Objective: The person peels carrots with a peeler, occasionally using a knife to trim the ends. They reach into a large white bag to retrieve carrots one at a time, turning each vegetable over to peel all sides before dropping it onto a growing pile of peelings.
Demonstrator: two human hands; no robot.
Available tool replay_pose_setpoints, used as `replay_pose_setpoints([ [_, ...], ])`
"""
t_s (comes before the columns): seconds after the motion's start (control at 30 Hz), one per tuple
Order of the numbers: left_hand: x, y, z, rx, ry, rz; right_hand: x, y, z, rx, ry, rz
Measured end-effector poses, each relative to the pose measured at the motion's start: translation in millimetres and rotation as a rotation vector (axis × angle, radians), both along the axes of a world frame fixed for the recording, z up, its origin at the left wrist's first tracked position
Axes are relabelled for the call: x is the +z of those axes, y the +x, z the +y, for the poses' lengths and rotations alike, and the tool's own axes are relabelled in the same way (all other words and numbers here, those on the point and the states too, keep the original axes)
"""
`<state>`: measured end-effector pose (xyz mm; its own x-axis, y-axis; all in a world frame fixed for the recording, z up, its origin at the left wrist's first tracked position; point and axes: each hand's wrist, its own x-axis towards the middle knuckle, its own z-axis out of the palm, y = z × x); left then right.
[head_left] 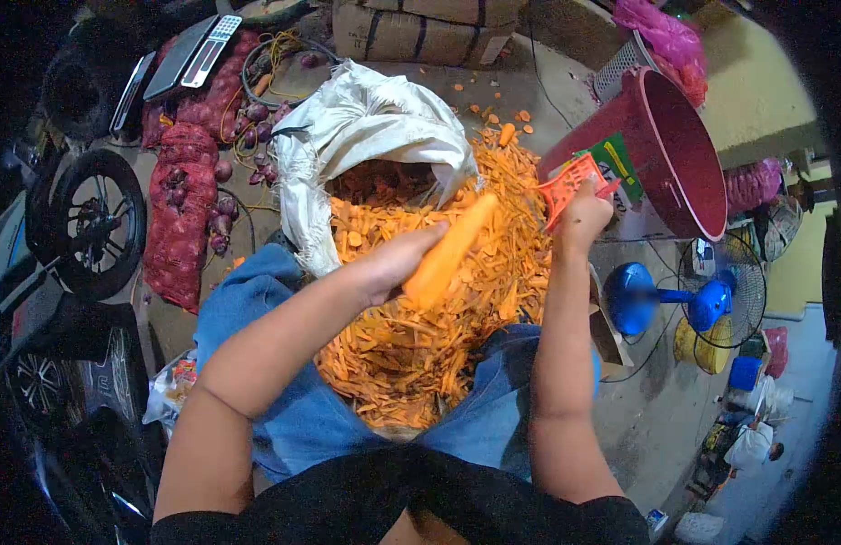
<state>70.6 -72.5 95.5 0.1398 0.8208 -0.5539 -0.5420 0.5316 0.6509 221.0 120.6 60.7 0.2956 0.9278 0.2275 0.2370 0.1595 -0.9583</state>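
Note:
My left hand [400,263] is wrapped round the thick end of a large, bright orange peeled carrot [455,250], which points up and away to the right. In my right hand [586,216] is a red plastic peeler [566,186] with holes in its wide head, held to the right of the carrot and apart from it. Beneath both hands lies a big heap of orange carrot peelings [411,350], spreading between my knees. Just beyond, a white woven sack [379,113] gapes open, with peelings at its mouth and a dark inside.
A large red tub [661,150] stands tilted at the right, near a fan with blue parts [679,304]. Red net sacks of onions [181,213], a scale [198,59] and motorbike wheels [98,224] are at the left. Cardboard boxes [429,32] sit behind. A person [750,447] is far right.

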Motion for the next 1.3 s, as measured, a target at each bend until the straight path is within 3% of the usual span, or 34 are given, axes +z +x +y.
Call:
replay_pose_setpoints([
  [0.07,1.6,-4.5,2.9,0.046,-0.036,0.021,14.6,-17.4,-23.3,0.209,-0.006,0.081],
  [0.2,-7.5,-7.4,5.9,0.149,-0.067,-0.060,19.2,-41.9,-56.5,0.279,0.050,0.050],
  [0.27,-15.9,-7.9,6.1,0.194,-0.054,-0.092,33.0,-50.9,-79.7,0.469,-0.200,0.222],
  [0.37,-25.1,-7.5,10.7,0.210,-0.052,-0.215,36.6,-58.0,-96.3,0.526,-0.285,0.225],
  [0.53,-12.9,-3.5,14.6,0.278,-0.002,-0.225,34.6,-55.8,-88.1,0.445,-0.184,0.201],
  [0.6,-8.4,-7.7,14.3,0.259,-0.009,-0.175,33.7,-51.4,-82.7,0.550,0.067,0.055],
  [0.7,-10.0,-17.2,14.5,0.249,0.017,-0.125,40.2,-45.3,-80.7,0.580,0.127,-0.143],
  [0.8,-11.0,-17.5,16.9,0.277,0.042,-0.062,29.3,-41.6,-70.2,0.633,0.073,0.060],
  [0.9,-17.1,-15.8,18.0,0.291,0.017,-0.035,30.8,-36.8,-66.4,0.541,-0.017,-0.071],
  [0.97,-19.6,-13.9,18.2,0.282,-0.002,-0.072,35.4,-43.4,-76.2,0.514,-0.015,0.053],
  [1.07,-18.1,-10.0,18.7,0.288,0.018,-0.107,38.7,-50.3,-89.0,0.515,0.070,-0.126],
  [1.17,-18.2,-11.0,19.3,0.349,0.019,-0.091,34.1,-50.3,-90.0,0.675,-0.013,-0.115],
  [1.3,-17.0,-15.4,21.1,0.363,0.036,-0.133,39.4,-51.8,-87.6,0.671,0.016,0.038],
])
